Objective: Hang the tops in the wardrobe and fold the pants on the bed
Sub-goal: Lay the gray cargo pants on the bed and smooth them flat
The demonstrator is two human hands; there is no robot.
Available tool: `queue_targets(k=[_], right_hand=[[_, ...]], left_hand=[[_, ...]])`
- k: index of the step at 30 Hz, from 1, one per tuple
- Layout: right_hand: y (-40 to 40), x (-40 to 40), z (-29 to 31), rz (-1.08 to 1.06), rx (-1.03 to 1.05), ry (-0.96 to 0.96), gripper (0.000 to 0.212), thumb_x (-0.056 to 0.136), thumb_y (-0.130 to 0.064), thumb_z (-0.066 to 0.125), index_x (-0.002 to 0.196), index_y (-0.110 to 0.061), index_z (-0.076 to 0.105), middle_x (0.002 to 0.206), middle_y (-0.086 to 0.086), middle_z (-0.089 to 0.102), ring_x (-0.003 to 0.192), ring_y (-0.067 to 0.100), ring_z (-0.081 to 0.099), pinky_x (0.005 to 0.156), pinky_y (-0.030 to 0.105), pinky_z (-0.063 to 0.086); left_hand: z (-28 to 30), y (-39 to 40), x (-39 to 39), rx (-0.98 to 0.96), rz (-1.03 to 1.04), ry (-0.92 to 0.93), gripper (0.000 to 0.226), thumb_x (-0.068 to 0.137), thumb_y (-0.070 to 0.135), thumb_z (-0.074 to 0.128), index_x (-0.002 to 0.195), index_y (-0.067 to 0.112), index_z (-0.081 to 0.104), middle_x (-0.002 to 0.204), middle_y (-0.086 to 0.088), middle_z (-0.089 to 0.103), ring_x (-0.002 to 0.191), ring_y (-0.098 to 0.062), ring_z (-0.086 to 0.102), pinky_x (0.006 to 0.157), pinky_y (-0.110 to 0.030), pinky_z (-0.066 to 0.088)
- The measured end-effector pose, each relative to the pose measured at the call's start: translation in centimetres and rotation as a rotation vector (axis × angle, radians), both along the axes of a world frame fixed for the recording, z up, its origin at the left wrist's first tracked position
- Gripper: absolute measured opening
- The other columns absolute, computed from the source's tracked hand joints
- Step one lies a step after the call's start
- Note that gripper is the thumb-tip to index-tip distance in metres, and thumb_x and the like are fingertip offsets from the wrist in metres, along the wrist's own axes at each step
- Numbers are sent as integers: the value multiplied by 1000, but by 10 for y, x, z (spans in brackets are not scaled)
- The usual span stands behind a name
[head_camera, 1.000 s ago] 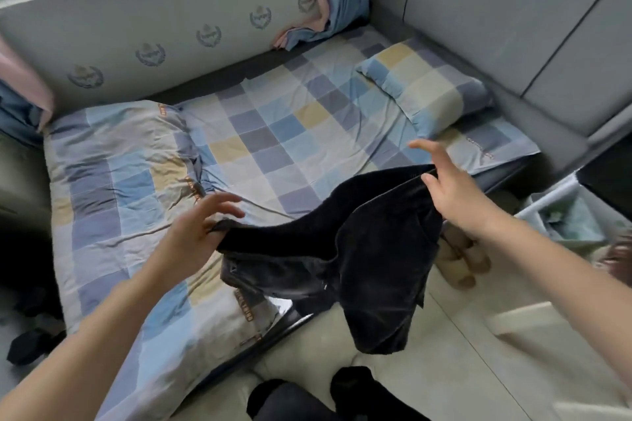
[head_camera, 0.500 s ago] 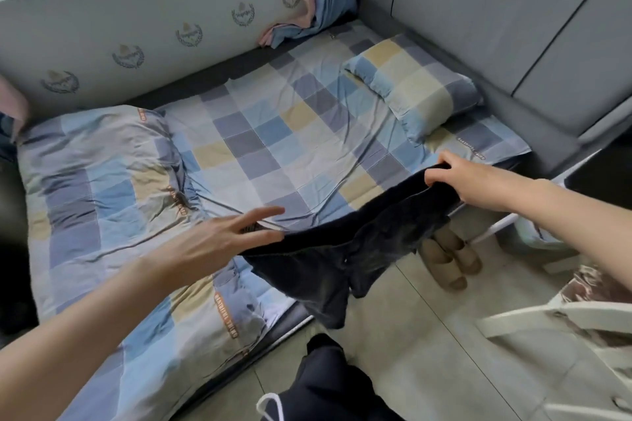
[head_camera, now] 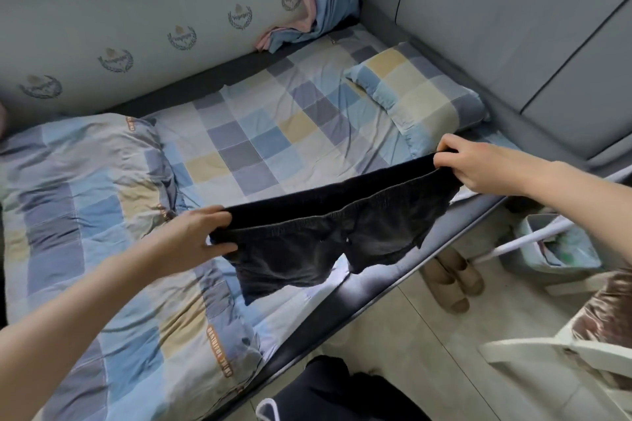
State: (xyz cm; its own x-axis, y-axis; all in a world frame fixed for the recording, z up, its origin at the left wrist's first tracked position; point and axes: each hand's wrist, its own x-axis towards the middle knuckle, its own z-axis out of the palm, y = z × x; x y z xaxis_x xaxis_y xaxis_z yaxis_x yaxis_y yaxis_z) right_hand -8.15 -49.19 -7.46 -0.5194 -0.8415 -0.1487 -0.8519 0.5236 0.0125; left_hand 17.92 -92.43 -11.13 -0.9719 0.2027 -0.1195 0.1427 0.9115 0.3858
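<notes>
Both hands, left (head_camera: 196, 238) and right (head_camera: 478, 168), pinch the shorts' (head_camera: 328, 243) waistband ends; it stretches left-right above the bed's (head_camera: 260, 147) near edge.

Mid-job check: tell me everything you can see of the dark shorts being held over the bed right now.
The black, faded denim-like shorts have a gathered elastic waistband and two short legs. They are held stretched out by the waistband, which runs slantwise from lower left up to the right, the legs hanging down. The left hand grips one waistband end and the right hand grips the other. They hang above the near edge of the checked blue, grey and yellow bed sheet, not yet laid flat or folded.
</notes>
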Motion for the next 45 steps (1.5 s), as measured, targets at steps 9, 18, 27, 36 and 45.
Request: queue_targets(k=[9, 18, 27, 36, 45], right_hand=[[-3, -50, -29, 159, 84, -38, 29, 81, -29, 66, 107, -21, 57, 108, -4, 53, 96, 19, 53, 73, 36, 50], [-51, -122, -30, -263, -649, -654, 23, 94, -1, 49, 100, -21, 41, 76, -2, 51, 66, 16, 51, 65, 33, 44], [-40, -142, -40, -281, -564, -955, 18, 99, -7, 45, 115, -12, 51, 100, 6, 67, 91, 10, 65, 80, 26, 53], [10, -147, -53, -400, -351, -1060, 13, 95, -8, 55, 106, -10, 58, 86, 12, 74, 78, 19, 66, 69, 28, 51], [-51, -178, -54, -494, -514, -1084, 13, 94, -12, 57, 101, -21, 62, 74, 0, 74, 70, 6, 68, 64, 14, 53]], left_hand=[[5, -11, -32, 230, 444, 185, 37, 86, 9, 70, 79, 32, 41, 69, 3, 47, 60, -22, 44, 56, -28, 36], [2, 33, -60, 237, 1019, 388, 32, 91, 16, 67, 119, 27, 56, 95, 0, 61, 87, -23, 59, 71, -25, 40], [-46, 88, -33, 343, 1206, 207, 14, 97, 24, 57, 103, 17, 45, 85, -2, 59, 80, -26, 55, 67, -37, 36], [-55, 99, -4, 265, 875, -236, 14, 95, 35, 58, 100, 41, 47, 87, 5, 65, 82, -13, 63, 74, -30, 49], [-42, 29, -64, 487, 965, -133, 42, 79, 49, 61, 104, 17, 56, 85, -15, 69, 81, -38, 65, 76, -51, 52]])
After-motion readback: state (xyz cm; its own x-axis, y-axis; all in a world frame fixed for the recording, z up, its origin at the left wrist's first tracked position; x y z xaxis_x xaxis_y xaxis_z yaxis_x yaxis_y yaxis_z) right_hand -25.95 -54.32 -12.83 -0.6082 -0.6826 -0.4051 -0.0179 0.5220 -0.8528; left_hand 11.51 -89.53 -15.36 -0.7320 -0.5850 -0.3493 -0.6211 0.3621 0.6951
